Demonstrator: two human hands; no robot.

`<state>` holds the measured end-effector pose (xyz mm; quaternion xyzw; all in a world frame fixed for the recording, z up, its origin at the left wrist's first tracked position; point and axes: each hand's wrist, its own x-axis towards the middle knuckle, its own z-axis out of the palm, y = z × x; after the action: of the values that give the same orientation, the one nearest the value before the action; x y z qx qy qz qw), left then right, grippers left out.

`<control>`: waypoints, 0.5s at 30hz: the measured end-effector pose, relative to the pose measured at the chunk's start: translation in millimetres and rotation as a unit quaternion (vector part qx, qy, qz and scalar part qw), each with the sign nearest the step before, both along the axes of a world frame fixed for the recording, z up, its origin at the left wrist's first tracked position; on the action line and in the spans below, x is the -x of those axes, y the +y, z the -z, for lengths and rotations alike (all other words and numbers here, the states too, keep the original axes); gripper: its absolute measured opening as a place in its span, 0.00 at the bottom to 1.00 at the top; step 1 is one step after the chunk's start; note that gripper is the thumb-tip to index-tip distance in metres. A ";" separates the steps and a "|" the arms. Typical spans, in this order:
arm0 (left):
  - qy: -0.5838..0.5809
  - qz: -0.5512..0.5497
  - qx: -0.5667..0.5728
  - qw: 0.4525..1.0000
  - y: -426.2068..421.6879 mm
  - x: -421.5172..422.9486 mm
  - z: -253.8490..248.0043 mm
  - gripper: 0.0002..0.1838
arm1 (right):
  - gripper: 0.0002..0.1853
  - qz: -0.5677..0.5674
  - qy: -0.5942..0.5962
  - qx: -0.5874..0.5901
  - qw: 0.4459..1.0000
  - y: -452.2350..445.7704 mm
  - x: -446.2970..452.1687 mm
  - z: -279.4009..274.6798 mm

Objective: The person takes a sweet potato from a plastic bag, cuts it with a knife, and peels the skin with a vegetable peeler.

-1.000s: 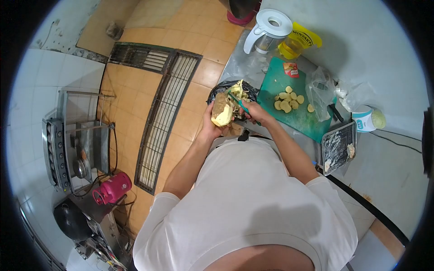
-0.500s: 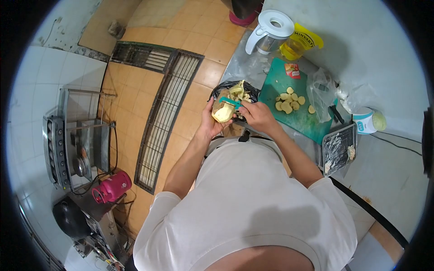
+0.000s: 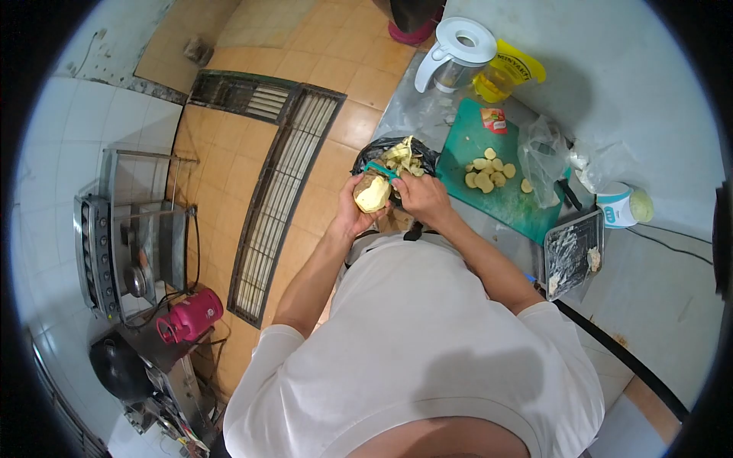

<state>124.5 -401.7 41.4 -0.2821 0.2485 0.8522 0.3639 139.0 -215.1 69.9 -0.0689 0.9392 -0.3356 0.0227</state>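
A partly peeled potato (image 3: 372,194), pale yellow with brown skin at its far end, is held in my left hand (image 3: 352,210). My right hand (image 3: 424,200) grips a green peeler (image 3: 381,169), whose head lies across the skinned end of the potato. Just beyond both hands, a black plastic bag (image 3: 428,155) holds a heap of peelings (image 3: 405,156). To the right, several round pale slices (image 3: 489,172) rest on a green cutting board (image 3: 509,204), along with a small red packet (image 3: 493,120).
A white-lidded pitcher (image 3: 459,47) and a yellow pouch (image 3: 504,74) stand beyond the board. Near its right edge are a clear plastic bag (image 3: 540,156), a black-handled knife (image 3: 569,194), a metal tray (image 3: 573,256) and a white tub (image 3: 615,208). A pink gas cylinder (image 3: 191,315) is at the left.
The peeler has shifted onto the potato and toward its far end, with my right hand moving slightly left. The potato is tilted differently in my left hand, its peeled face more visible.
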 end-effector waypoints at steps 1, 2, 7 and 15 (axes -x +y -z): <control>0.009 0.011 -0.001 1.000 -4.3 0.1 3.9 0.26 | 0.19 -0.001 -0.001 -0.003 1.000 -2.5 0.0 2.8; 0.018 0.023 -0.004 1.000 -10.7 0.0 11.5 0.25 | 0.19 -0.002 -0.002 -0.007 1.000 -4.4 -0.2 6.1; 0.008 0.034 0.013 0.999 -8.6 -7.4 6.9 0.28 | 0.19 0.025 0.009 -0.032 0.999 -5.7 3.6 15.6; 0.031 0.101 -0.009 0.994 -12.8 -15.4 13.6 0.29 | 0.22 0.018 -0.059 -0.058 0.996 2.7 6.7 41.7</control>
<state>140.0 -414.5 27.8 -0.2258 0.2793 0.8217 0.4425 132.3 -212.4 28.3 -0.0303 0.9552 -0.2844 0.0762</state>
